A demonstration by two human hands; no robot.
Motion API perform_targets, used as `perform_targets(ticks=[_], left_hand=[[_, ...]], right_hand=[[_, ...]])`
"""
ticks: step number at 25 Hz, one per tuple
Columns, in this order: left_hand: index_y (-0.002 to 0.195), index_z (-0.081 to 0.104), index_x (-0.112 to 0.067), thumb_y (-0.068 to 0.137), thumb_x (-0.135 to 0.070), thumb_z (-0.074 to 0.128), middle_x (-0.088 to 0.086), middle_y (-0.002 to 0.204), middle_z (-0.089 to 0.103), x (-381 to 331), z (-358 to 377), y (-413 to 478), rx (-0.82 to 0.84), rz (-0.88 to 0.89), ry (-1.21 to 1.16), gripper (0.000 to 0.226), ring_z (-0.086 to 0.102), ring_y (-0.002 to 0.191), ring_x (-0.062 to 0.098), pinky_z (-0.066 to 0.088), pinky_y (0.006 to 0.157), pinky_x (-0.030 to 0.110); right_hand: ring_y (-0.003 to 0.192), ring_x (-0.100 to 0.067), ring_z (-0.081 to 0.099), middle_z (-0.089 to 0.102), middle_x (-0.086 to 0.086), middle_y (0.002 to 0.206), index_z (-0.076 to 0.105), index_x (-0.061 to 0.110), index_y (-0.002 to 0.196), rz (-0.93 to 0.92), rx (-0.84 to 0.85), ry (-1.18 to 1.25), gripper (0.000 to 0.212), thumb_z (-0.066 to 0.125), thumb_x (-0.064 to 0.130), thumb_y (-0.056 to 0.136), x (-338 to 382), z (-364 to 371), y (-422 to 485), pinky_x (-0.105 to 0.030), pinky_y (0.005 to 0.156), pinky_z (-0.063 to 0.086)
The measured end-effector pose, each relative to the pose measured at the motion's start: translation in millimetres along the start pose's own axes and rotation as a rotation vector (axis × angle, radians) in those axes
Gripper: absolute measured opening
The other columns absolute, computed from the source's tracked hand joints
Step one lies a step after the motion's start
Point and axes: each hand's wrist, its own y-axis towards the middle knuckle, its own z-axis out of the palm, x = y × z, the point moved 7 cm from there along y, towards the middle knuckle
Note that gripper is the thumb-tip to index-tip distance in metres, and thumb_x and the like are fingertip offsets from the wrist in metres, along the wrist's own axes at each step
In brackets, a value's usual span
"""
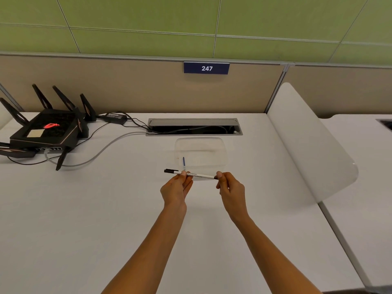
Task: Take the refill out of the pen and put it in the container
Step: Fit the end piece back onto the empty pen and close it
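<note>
Pen [191, 174] was pinched at both ends — left hand [177, 187], right hand [230, 187] — tub [220, 145] at twelve o'clock; the tip end was best unscrewed gently.

Light: even, soft, from overhead; desk [84, 219] evenly lit.
Shadows: faint, diffuse under the router [45, 129] and cables.
Glare: none strong; the container [220, 145] is nearly lost against the white desk.
Sharpness: centre fairly clear, pen [199, 175] print unreadable.
Distortion: wide-angle bending is seen at the edges.

Pen [198, 174] before container [201, 152]; router [45, 129] far left.
</note>
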Motion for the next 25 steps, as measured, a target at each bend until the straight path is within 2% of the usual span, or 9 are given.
perform_targets(ticks=[3, 6, 8, 11, 13, 18, 22, 25], left_hand=[[0.101, 0.068, 0.004, 0.087, -0.002, 0.066, 0.014, 0.093, 0.073, -1.6, -1.1, 1.0, 0.002, 0.008, 0.002, 0.015, 0.071, 0.089, 0.024, 0.058, 0.082, 0.034], [0.101, 0.069, 0.004, 0.087, -0.003, 0.067, 0.014, 0.094, 0.073, 0.0, 0.0, -1.0, 0.005, 0.002, 0.013, 0.016, 0.072, 0.088, 0.023, 0.058, 0.08, 0.033], [0.102, 0.069, 0.004, 0.087, -0.003, 0.067, 0.013, 0.093, 0.073, 0.9, -0.5, -0.8, -0.001, 0.0, 0.005, 0.017, 0.072, 0.087, 0.023, 0.058, 0.079, 0.033], [0.103, 0.068, 0.005, 0.087, -0.003, 0.067, 0.013, 0.091, 0.073, -0.5, -2.0, 0.9, -0.008, 0.005, -0.012, 0.018, 0.072, 0.088, 0.024, 0.058, 0.08, 0.034], [0.102, 0.068, 0.005, 0.086, -0.003, 0.068, 0.013, 0.091, 0.073, -1.0, -2.1, 0.7, -0.006, 0.001, -0.01, 0.018, 0.072, 0.088, 0.024, 0.058, 0.082, 0.035], [0.095, 0.069, 0.001, 0.085, -0.004, 0.07, 0.015, 0.095, 0.074, -0.9, 2.3, -3.0, 0.032, -0.028, 0.037, 0.012, 0.073, 0.087, 0.023, 0.06, 0.079, 0.035], [0.1, 0.068, 0.001, 0.087, -0.005, 0.066, 0.017, 0.098, 0.074, 1.5, 7.9, -6.6, 0.048, -0.032, 0.053, 0.014, 0.073, 0.09, 0.024, 0.06, 0.079, 0.036], [0.104, 0.067, 0.001, 0.089, -0.006, 0.065, 0.017, 0.101, 0.074, 6.8, 13.6, -10.6, 0.081, -0.025, 0.083, 0.017, 0.073, 0.091, 0.024, 0.059, 0.079, 0.035]], right_hand=[[0.061, -0.006, 0.054, 0.062, 0.006, 0.071, 0.06, 0.02, 0.093, -0.038, 0.003, -0.024, 0.012, 0.052, 0.027, 0.097, 1.9, 1.0, -3.5, -0.02, 0.057, 0.044], [0.052, -0.006, 0.047, 0.058, 0.003, 0.064, 0.06, 0.017, 0.084, -0.007, -0.032, -0.036, 0.02, 0.051, 0.028, 0.097, 0.9, 0.4, -0.8, -0.018, 0.051, 0.037], [0.055, -0.007, 0.051, 0.061, 0.002, 0.067, 0.062, 0.016, 0.084, 0.004, -0.044, -0.006, 0.022, 0.051, 0.03, 0.097, 1.5, -1.1, 0.2, -0.018, 0.053, 0.041], [0.073, -0.013, 0.064, 0.068, 0.002, 0.082, 0.066, 0.017, 0.096, -0.019, -0.042, 0.054, 0.009, 0.059, 0.022, 0.093, 3.2, -3.3, -3.2, -0.022, 0.058, 0.053], [0.073, -0.014, 0.064, 0.068, 0.002, 0.081, 0.067, 0.015, 0.095, -0.01, -0.047, 0.085, 0.007, 0.061, 0.017, 0.092, 2.5, -4.5, -5.5, -0.021, 0.056, 0.054], [0.059, -0.013, 0.058, 0.065, -0.002, 0.068, 0.069, 0.01, 0.085, 0.075, -0.088, 0.093, 0.025, 0.057, 0.03, 0.094, -3.0, -9.2, -1.9, -0.017, 0.05, 0.049], [0.068, -0.02, 0.069, 0.07, -0.01, 0.076, 0.071, 0.009, 0.093, 0.175, -0.154, 0.275, 0.017, 0.061, 0.023, 0.092, -11.8, -10.9, -3.8, -0.026, 0.058, 0.058], [0.07, -0.023, 0.073, 0.073, -0.012, 0.082, 0.07, 0.007, 0.091, 0.339, -0.292, 0.498, 0.012, 0.067, 0.018, 0.088, -24.6, -11.8, -9.7, -0.031, 0.069, 0.06]])
